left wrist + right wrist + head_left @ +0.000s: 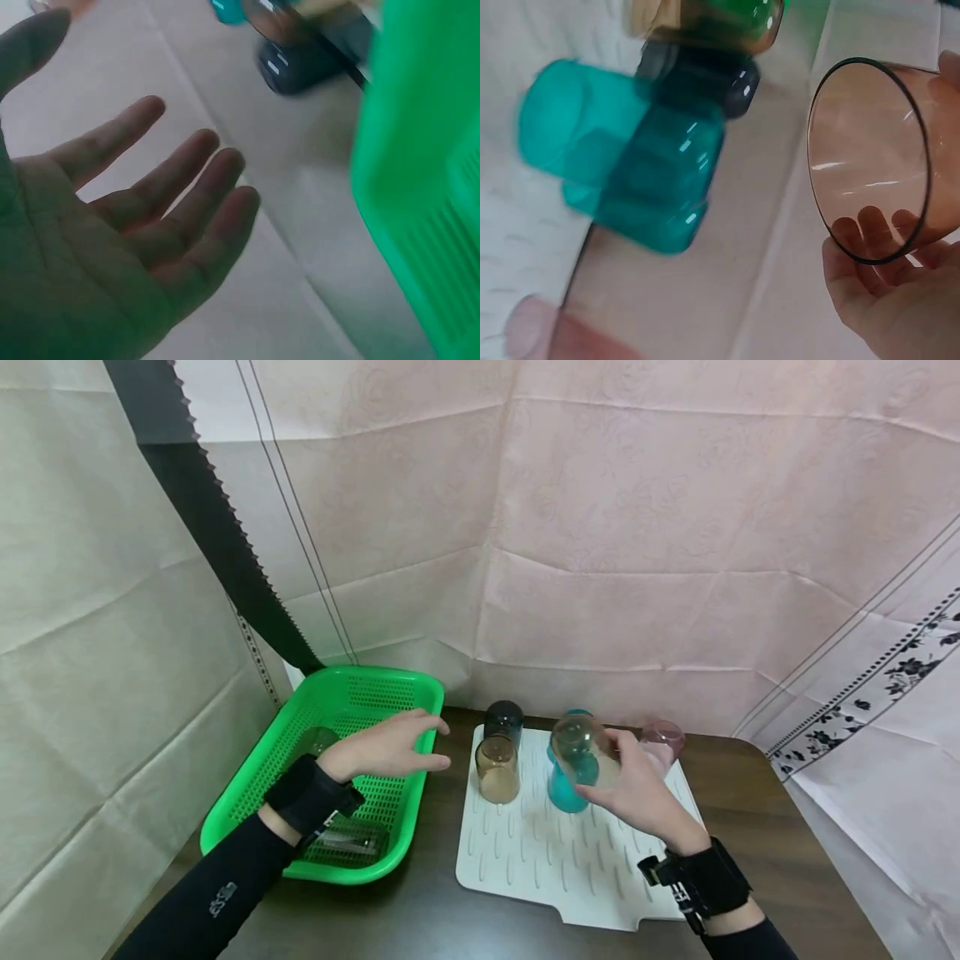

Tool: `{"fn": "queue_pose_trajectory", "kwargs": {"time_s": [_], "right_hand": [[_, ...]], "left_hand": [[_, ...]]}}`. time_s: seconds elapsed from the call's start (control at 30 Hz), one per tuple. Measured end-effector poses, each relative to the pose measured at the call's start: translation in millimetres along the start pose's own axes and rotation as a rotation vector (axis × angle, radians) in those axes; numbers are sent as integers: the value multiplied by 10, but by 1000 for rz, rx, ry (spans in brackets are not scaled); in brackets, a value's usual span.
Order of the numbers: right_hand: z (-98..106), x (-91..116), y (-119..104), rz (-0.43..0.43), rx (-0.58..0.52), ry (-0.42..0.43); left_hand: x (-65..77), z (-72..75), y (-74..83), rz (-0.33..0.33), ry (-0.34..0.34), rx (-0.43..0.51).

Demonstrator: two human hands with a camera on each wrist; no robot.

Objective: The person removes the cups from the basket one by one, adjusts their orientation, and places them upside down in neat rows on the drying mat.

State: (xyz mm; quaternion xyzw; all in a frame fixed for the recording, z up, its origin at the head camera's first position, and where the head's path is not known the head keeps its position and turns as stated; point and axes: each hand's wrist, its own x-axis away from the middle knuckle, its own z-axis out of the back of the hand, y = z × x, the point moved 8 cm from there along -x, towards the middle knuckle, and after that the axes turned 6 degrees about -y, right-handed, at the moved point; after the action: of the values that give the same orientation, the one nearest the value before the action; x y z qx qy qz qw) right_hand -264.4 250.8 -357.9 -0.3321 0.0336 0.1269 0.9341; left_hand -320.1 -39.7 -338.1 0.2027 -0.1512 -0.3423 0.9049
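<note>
My right hand (637, 789) grips a see-through, faintly brown drinking glass (576, 737) above a white ridged draining tray (525, 860). In the right wrist view the fingers curl round the side of this glass (866, 150), its round mouth facing the camera. Below it stands a teal glass (566, 793), with a second teal one partly hidden behind. A pink glass (663, 737) is beyond the right hand. My left hand (386, 745) is over the right side of a green basket (408, 827), fingers spread and holding nothing. In the left wrist view its palm (75, 255) shows bare.
An amber glass (497, 781) and a black glass (503, 718) stand at the tray's back left. Inside the basket lie clear glasses, one (348, 842) near the front and another (318, 739) partly behind the left wrist. Cloth walls (637, 527) enclose the dark wooden table (765, 827).
</note>
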Motion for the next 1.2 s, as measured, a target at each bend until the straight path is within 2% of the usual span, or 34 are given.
{"fn": "queue_pose_trajectory", "kwargs": {"time_s": [0.1,0.23,0.37,0.5,0.7,0.9,1.2], "right_hand": [[71,43,220,-59,-41,6],[126,104,516,-138,-80,-1],[145,156,789,-199,-136,-6],[136,190,1058,-251,-201,0],[96,211,1438,-336,-200,2],[-2,216,1700,-360,-225,-34],[-29,234,1922,-291,-205,4]], "left_hand": [[41,21,-130,22,-23,-78],[66,17,-269,28,-49,-120],[91,13,-347,13,-59,-105],[128,-9,-434,28,-70,-93],[167,-70,-534,66,-90,-88],[201,-107,-573,90,-107,-47],[235,-131,-578,92,-116,-53]]}}
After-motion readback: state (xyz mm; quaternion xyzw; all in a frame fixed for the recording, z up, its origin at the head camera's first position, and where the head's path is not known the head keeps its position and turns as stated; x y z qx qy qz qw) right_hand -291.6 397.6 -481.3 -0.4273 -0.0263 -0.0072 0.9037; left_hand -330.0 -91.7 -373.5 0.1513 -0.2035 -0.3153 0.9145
